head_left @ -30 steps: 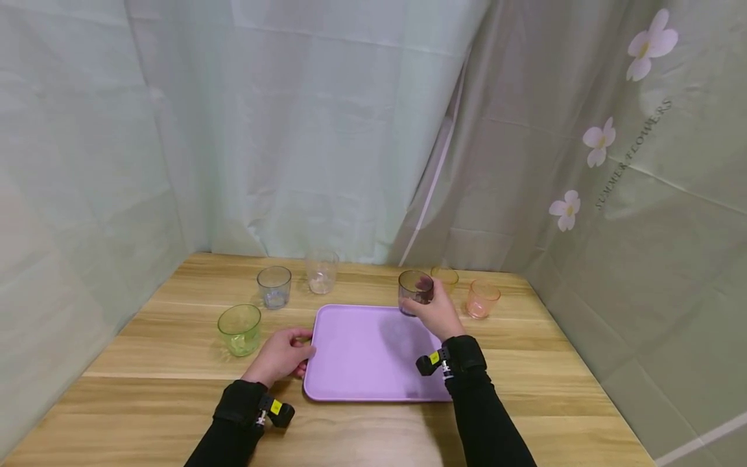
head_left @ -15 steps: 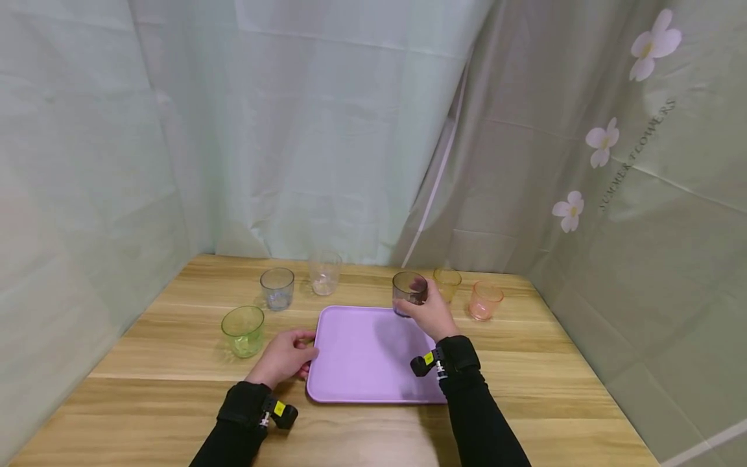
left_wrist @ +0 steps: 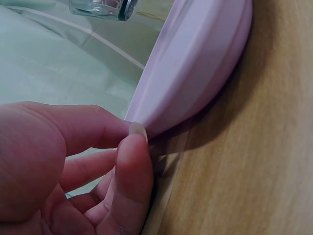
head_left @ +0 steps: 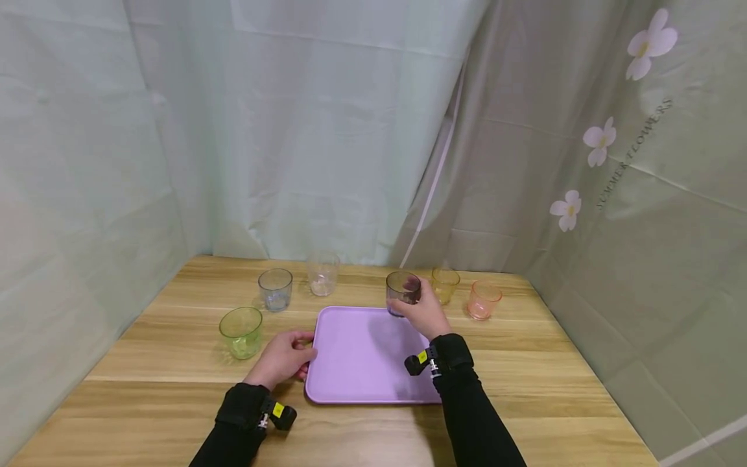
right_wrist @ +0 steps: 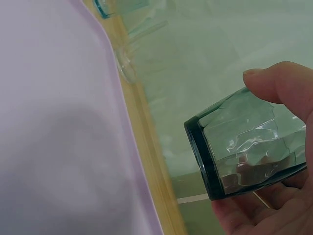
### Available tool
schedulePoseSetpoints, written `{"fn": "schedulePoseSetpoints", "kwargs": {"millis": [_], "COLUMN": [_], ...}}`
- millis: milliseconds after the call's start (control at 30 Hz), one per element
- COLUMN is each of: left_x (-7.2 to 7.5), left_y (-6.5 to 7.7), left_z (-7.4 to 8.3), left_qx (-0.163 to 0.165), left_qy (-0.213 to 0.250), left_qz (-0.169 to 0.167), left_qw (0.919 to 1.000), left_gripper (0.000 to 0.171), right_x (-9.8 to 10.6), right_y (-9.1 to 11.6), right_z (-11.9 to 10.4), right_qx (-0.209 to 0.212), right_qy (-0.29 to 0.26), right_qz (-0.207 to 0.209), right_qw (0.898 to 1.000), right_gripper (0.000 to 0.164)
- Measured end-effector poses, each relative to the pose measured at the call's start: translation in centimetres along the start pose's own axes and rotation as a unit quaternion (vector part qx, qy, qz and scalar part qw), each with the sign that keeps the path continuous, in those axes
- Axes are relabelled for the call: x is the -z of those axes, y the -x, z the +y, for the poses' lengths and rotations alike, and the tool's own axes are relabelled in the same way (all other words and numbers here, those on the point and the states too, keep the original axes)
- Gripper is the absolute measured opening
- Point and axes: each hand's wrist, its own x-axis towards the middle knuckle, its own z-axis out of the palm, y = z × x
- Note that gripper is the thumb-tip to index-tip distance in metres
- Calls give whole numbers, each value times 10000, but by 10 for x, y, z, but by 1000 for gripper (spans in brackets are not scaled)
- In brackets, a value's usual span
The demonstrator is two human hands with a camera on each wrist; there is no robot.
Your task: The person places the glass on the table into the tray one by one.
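Observation:
In the head view my right hand (head_left: 425, 311) grips a dark grey glass cup (head_left: 403, 289) by its side, over the far edge of the purple tray (head_left: 367, 363). Seen from the right wrist, the thumb lies along one side of the cup (right_wrist: 249, 142) and the fingers wrap the other, its thick base facing the tray (right_wrist: 63, 73). At the tray's left edge my left hand (head_left: 283, 357) pinches the rim between thumb and fingers. The left wrist view shows those fingertips meeting at the tray's rim (left_wrist: 195, 63).
Left of the tray stand a green glass cup (head_left: 242, 334) and a bluish-grey one (head_left: 275, 290), with a clear glass (head_left: 323, 275) behind. To the right are a yellow cup (head_left: 446, 287) and an orange one (head_left: 484, 301). Curtains (head_left: 350, 130) enclose the wooden table (head_left: 525, 389).
My right hand has carried the dark cup a short way left along the tray's far edge, uncovering more of the yellow cup. The left hand stays at the tray's rim.

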Motion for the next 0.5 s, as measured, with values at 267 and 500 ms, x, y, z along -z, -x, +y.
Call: {"fn": "schedulePoseSetpoints", "kwargs": {"millis": [267, 500], "left_x": [-1, 1], "left_y": [-1, 0], "left_z": [0, 1], "left_qx": [-38, -74], "left_qy": [-14, -97], "left_qz": [-28, -44], "left_qw": [10000, 9999], "left_gripper": [49, 50], "right_x": [-2, -7], "right_y": [-3, -6], "right_z": [1, 0], "right_qx": [44, 27], "right_qy": [15, 60], "right_qz": [-22, -46], "right_qw": [10000, 10000], "right_gripper": [80, 79]}}
